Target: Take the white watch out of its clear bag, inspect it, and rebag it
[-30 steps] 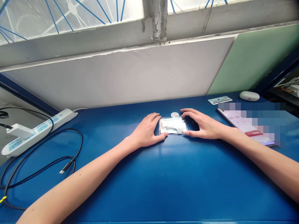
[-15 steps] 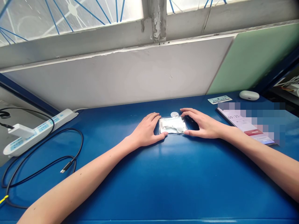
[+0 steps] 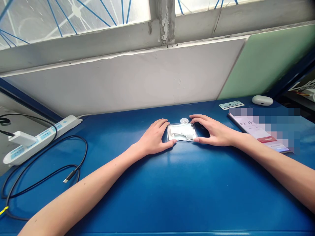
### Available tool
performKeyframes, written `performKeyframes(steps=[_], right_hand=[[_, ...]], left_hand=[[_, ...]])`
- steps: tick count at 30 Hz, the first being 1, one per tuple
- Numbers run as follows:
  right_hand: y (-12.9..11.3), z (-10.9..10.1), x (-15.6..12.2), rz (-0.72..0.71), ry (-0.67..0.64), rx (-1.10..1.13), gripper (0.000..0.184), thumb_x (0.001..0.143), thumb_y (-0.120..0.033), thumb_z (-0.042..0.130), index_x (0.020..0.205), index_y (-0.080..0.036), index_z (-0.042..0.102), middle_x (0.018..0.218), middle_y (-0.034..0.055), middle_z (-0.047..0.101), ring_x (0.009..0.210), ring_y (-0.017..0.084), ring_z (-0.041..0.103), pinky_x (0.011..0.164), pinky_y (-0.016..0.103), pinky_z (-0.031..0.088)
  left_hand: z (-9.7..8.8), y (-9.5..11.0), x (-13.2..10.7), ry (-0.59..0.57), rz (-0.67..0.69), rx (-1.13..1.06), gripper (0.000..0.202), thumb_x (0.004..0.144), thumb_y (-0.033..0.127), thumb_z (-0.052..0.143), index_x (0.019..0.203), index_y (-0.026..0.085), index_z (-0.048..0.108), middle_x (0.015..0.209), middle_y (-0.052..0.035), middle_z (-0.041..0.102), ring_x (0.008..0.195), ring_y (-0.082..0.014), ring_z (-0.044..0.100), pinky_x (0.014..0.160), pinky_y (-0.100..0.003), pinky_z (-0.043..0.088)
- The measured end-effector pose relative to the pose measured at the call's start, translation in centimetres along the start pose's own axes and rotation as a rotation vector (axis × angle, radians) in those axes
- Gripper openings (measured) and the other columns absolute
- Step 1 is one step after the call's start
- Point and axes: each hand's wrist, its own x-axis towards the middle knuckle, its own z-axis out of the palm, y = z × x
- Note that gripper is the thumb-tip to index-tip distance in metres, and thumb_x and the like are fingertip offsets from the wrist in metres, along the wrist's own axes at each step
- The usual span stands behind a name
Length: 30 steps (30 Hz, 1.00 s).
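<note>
A small clear plastic packet [image 3: 182,132] with white contents lies flat on the blue table between my hands. What exactly is inside cannot be made out. A round white disc-like piece [image 3: 184,121] shows at its far edge. My left hand [image 3: 155,136] rests at the packet's left side, thumb at the near corner and fingers by the far corner. At the right side, my right hand [image 3: 213,131] has its thumb by the near corner and its fingers by the far one. Both hands are open, with thumb and fingers wide apart.
On the left lie a white power strip [image 3: 71,122] with a white charger [image 3: 22,138] and a looped black cable [image 3: 85,144]. To the right are a phone [image 3: 251,126] showing a timer, a card [image 3: 231,105] and a white earbud case [image 3: 262,100]. A wall [image 3: 123,82] stands behind the table.
</note>
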Motion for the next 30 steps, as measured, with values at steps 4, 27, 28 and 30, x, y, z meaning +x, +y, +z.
performKeyframes(steps=[4, 27, 28, 30], right_hand=[[-0.01, 0.01, -0.03, -0.006, 0.007, 0.001, 0.064, 0.08, -0.059, 0.069, 0.129, -0.02, 0.056, 0.146, 0.0191, 0.052, 0.134, 0.04, 0.049, 0.108, 0.057, 0.044], [-0.31, 0.38, 0.26, -0.143, 0.139, 0.035, 0.038, 0.096, -0.04, 0.055, 0.129, -0.026, 0.067, 0.126, 0.0093, 0.072, 0.114, 0.03, 0.066, 0.098, 0.047, 0.052], [-0.4, 0.41, 0.28, -0.118, 0.151, 0.075, 0.036, 0.097, -0.04, 0.054, 0.127, -0.026, 0.069, 0.124, 0.0083, 0.073, 0.113, 0.03, 0.067, 0.097, 0.046, 0.053], [-0.58, 0.5, 0.3, -0.039, 0.182, 0.178, 0.034, 0.097, -0.041, 0.054, 0.12, -0.025, 0.072, 0.118, 0.0071, 0.076, 0.107, 0.029, 0.07, 0.093, 0.042, 0.055]], left_hand=[[-0.09, 0.12, 0.01, 0.009, 0.009, -0.005, 0.075, 0.084, 0.058, 0.065, 0.14, 0.011, 0.05, 0.15, -0.0205, 0.047, 0.142, -0.037, 0.039, 0.117, -0.052, 0.035], [-0.08, -0.26, 0.04, -0.002, 0.026, -0.022, 0.058, 0.1, 0.055, 0.044, 0.138, 0.013, 0.055, 0.15, -0.0158, 0.05, 0.144, -0.0333, 0.038, 0.119, -0.05, 0.033], [-0.05, -0.25, 0.03, 0.005, 0.028, -0.022, 0.056, 0.099, 0.054, 0.046, 0.137, 0.014, 0.056, 0.149, -0.016, 0.05, 0.144, -0.0334, 0.038, 0.119, -0.05, 0.034], [0.04, -0.23, 0.02, 0.025, 0.031, -0.023, 0.052, 0.099, 0.051, 0.048, 0.135, 0.015, 0.057, 0.147, -0.0163, 0.052, 0.143, -0.0336, 0.04, 0.118, -0.051, 0.035]])
